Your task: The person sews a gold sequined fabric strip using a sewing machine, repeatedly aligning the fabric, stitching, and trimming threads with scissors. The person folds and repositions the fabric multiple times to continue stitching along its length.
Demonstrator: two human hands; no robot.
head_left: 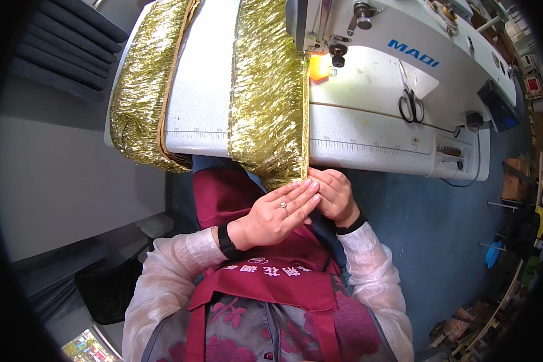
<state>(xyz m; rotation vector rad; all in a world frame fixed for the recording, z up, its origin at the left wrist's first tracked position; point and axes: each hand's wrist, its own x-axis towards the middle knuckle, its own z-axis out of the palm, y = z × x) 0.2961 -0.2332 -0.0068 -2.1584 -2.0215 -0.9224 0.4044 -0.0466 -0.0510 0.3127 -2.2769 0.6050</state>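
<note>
A wide strip of shiny gold tinsel fabric runs from under the sewing machine's head over the table's front edge toward me. Along its right side goes a narrow gold edging. At its near end my left hand, wearing a ring, is closed over the edging with its fingers straight and together; its thumb is hidden. My right hand is closed on the same edge, its fingertips partly covered by the left hand's. The two hands touch.
A white sewing machine stands over the table, an orange guard by its needle area. Black-handled scissors lie to the right. More gold fabric hangs over the table's left end. Boxes stand far right.
</note>
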